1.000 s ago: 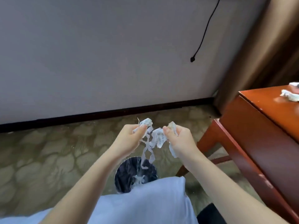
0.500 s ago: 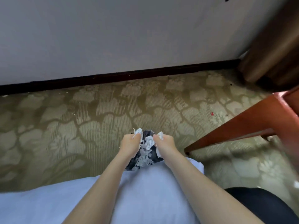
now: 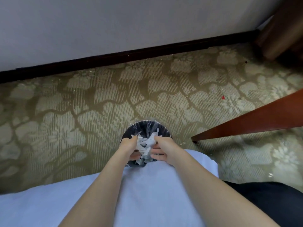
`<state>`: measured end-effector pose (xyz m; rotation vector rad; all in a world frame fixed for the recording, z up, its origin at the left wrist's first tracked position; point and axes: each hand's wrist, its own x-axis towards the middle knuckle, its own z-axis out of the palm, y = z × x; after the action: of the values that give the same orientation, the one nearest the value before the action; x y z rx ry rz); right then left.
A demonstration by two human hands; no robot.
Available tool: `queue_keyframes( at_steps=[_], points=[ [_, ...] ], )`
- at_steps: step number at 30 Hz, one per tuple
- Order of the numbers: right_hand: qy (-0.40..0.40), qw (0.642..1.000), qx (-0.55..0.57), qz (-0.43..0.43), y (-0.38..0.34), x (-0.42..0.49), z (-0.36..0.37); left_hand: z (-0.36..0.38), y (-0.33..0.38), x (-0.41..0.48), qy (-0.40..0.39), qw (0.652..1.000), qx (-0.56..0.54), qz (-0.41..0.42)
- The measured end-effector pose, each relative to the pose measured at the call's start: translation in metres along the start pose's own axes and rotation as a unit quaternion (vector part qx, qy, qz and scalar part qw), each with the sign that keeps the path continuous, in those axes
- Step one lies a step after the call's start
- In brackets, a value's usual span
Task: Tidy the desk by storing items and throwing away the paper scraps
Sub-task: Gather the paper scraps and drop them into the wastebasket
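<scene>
Left hand (image 3: 129, 145), right hand (image 3: 162, 147): both curled round one wad of paper scraps (image 3: 145, 144), centre frame, just over the black-lined bin (image 3: 147, 127) on patterned carpet (image 3: 82, 104). Wooden desk leg (image 3: 246, 123) at right.

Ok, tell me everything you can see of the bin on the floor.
The bin is round and dark inside, lined with a clear, shiny plastic bag that glints along the far rim. It stands upright on the patterned carpet, left of a wooden desk leg. The left hand and right hand hold a clump of white paper scraps over its mouth, hiding its near half.
</scene>
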<state>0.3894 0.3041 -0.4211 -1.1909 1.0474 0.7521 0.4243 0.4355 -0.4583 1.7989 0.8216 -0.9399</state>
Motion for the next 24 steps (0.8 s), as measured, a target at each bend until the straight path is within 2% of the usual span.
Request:
queue_keyframes(
  at_steps=[5, 10, 16, 21, 24],
  points=[
    [-0.001, 1.0, -0.007, -0.02, 0.003, -0.009, -0.01, -0.003, 0.001, -0.009, 0.027, 0.995, 0.074, 0.053],
    [0.034, 0.996, -0.049, -0.073, -0.004, -0.044, -0.028, -0.003, 0.018, -0.048, -0.052, 0.971, 0.146, 0.183],
    [0.032, 0.966, -0.162, -0.201, -0.011, -0.12, -0.064, -0.003, 0.065, -0.131, -0.063, 0.871, 0.318, 0.37],
    [0.032, 0.938, -0.202, -0.281, -0.022, -0.202, -0.095, -0.004, 0.097, -0.22, -0.075, 0.78, 0.417, 0.46],
    [0.045, 0.917, -0.217, -0.331, -0.027, -0.254, -0.114, 0.0, 0.112, -0.272, -0.065, 0.743, 0.434, 0.506]
  ],
)
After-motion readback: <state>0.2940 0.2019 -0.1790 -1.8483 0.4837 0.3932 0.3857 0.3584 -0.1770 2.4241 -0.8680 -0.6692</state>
